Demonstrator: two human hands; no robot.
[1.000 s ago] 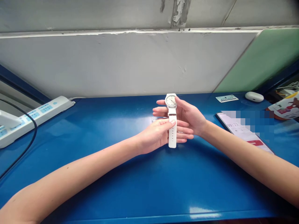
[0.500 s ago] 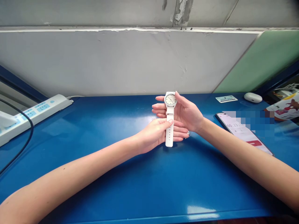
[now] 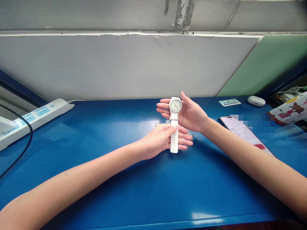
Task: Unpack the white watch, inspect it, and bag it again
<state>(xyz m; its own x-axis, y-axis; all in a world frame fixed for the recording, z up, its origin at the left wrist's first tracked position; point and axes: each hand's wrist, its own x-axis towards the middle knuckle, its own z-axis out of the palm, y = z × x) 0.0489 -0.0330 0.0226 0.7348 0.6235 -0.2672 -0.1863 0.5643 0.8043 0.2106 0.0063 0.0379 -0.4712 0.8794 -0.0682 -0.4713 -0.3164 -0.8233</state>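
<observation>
A white wristwatch (image 3: 176, 105) with a round dial hangs dial-up above the blue table, its strap pointing toward me. My left hand (image 3: 157, 139) is closed on the holed strap, thumb on top and fingers underneath. Behind the watch case is my right hand (image 3: 193, 115), palm up, its fingers stretched out to the left and its thumb raised apart from the case. Whether the case touches the right fingers, I cannot tell. Under the hands, part of a clear plastic wrapping (image 3: 190, 135) shows on the table; most of it is hidden.
On the left lies a white power strip (image 3: 35, 118) with a black cable (image 3: 31, 140). To the right are a phone (image 3: 242, 131) showing a timer, a card (image 3: 229, 102), a white earbud case (image 3: 256, 101) and a printed package (image 3: 291, 110). A wall (image 3: 107, 67) rises behind the blue table (image 3: 134, 191).
My right thumb has come away from the edge of the watch case, and the right fingers are spread a little more. My left hand keeps its pinch on the strap.
</observation>
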